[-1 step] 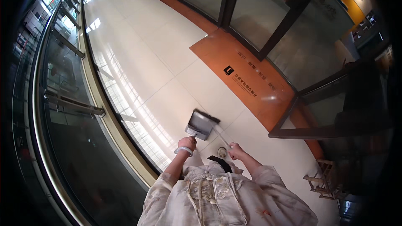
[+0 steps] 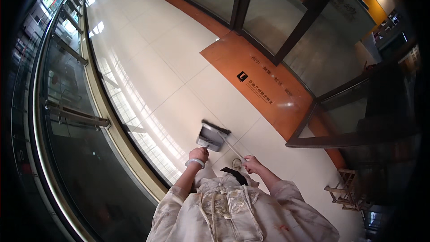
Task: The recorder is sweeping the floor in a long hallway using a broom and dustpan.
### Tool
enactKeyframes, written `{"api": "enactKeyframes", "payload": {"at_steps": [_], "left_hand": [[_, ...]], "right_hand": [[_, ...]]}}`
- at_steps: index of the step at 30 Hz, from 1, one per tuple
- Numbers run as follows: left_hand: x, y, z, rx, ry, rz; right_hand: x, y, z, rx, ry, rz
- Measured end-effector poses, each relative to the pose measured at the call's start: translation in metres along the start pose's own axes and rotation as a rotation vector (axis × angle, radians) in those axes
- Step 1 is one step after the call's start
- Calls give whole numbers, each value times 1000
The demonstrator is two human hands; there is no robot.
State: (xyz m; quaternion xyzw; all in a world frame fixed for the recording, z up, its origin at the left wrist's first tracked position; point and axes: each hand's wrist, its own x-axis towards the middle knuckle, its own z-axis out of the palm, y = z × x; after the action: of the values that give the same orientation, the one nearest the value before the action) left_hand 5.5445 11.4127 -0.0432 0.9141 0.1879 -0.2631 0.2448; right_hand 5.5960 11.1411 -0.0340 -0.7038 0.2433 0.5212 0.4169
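Note:
My left hand (image 2: 199, 154), with a pale bangle at its wrist, is closed round the handle of a grey dustpan (image 2: 210, 138). The pan sits in front of me at floor level, its open side facing away. In my right hand (image 2: 252, 164) is the light-coloured stick of a broom (image 2: 216, 127), gripped with the fingers wrapped round it. The stick slants forward and left across the pan's right side. Dark bristles lie along the pan's far edge; whether they touch it I cannot tell.
Pale glossy floor tiles (image 2: 165, 58) stretch ahead. Along the left runs a glass railing with a metal handrail (image 2: 36, 130). To the right, an orange floor panel (image 2: 260, 85) lies before dark-framed glass doors (image 2: 268, 18). A small wooden rack (image 2: 347, 191) stands at the lower right.
The broom head and dustpan have shifted slightly left in view. The bristles now lie more squarely along the pan's far edge. Both hands keep their grips.

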Motion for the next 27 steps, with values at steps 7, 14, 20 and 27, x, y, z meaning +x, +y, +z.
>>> {"api": "enactKeyframes", "payload": {"at_steps": [7,14,20,27], "left_hand": [[30,-40,-38,18,67,98],[80,-19,-64,-17,90,156],[129,20,-71,-23,130,145],[185,80,-61,33,147,62]], "right_hand": [[-30,-3,0,156,180,-91],[6,-91,-31,27,499,-125],[63,-175,-85,-82,553,-113],[151,-172,-85,-369,380,-153]]}}
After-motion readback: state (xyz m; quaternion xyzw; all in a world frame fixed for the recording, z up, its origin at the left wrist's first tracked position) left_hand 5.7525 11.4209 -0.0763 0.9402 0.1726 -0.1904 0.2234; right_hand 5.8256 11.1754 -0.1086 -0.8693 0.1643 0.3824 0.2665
